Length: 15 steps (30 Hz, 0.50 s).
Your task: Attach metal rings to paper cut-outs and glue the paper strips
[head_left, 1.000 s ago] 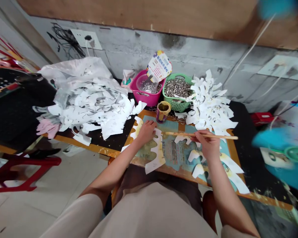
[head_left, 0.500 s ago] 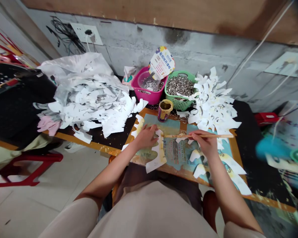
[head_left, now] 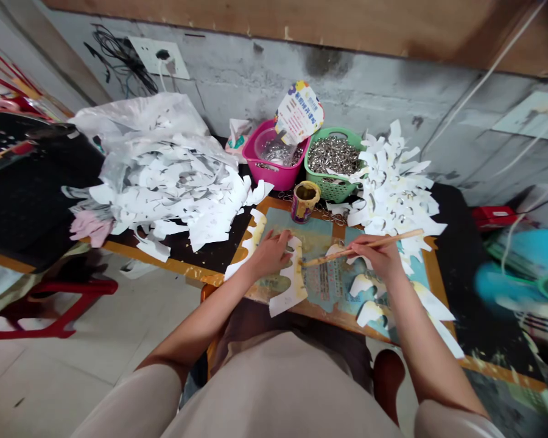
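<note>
Left hand: the left hand (head_left: 269, 256) lies palm down on a scalloped white paper strip (head_left: 295, 278), fingers slightly apart and pressing flat, not gripping.

Right hand: the right hand (head_left: 378, 258) pinches a thin bamboo stick (head_left: 363, 248), fingers together and clamped on it like a pen.

Stick: smooth, pale and straight, tilted up from its tip, which sits just beside the strip's wavy edge.

Strip: stiff die-cut paper, stained yellow along its middle, lying on a printed teal-and-tan board (head_left: 325, 283) with a worn orange wooden edge.

Cutouts: curved white paper pieces (head_left: 368, 313) lie on the board near the right forearm.

Mug: a small yellow-smeared cup (head_left: 305, 201) stands at the board's far edge, dark and sticky-looking inside.

Baskets: a pink plastic basket (head_left: 274, 175) holds a clear tub; a green mesh basket (head_left: 331, 191) brims with small metal rings (head_left: 333, 155).

Piles: jagged white paper scraps (head_left: 173, 201) heap on the left over a crinkled plastic bag (head_left: 132, 118); a spiky stack of cutouts (head_left: 395, 194) rises on the right.
</note>
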### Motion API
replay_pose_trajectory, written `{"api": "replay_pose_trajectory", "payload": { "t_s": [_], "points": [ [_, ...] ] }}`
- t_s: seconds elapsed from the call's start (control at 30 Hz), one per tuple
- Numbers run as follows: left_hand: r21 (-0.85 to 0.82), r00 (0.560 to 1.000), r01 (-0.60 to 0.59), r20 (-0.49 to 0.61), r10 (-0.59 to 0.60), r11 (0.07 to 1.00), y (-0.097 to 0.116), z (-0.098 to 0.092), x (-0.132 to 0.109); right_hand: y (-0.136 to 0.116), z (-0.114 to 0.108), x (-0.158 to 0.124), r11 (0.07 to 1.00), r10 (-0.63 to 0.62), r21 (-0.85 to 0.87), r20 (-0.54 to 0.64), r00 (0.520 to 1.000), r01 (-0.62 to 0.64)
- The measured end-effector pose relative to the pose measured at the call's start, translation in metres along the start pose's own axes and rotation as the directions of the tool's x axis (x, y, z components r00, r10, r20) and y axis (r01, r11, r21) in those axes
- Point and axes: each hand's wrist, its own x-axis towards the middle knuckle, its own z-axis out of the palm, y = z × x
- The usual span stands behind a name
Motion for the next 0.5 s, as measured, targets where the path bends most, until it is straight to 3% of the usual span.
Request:
{"api": "replay_pose_trajectory", "payload": {
  "t_s": [0.1, 0.27, 0.5],
  "points": [
    [0.014, 1.0, 0.001, 0.002, -0.001, 1.0, 0.0001, 0.0014, -0.0004, -0.0012, 0.0001, -0.003, 0.999, 0.002, 0.033, -0.069, 0.998, 0.0],
    [0.036, 1.0, 0.001, 0.011, -0.001, 0.999, -0.0005, 0.0039, -0.0005, -0.0023, -0.0004, -0.0043, 0.998, 0.046, 0.05, -0.004, 0.999, -0.046],
    [0.033, 1.0, 0.007, 0.019, -0.007, 0.999, 0.0012, 0.0035, -0.0008, -0.0005, 0.0013, -0.0022, 0.999, -0.014, 0.036, -0.15, 0.989, 0.019]
  ]
}}
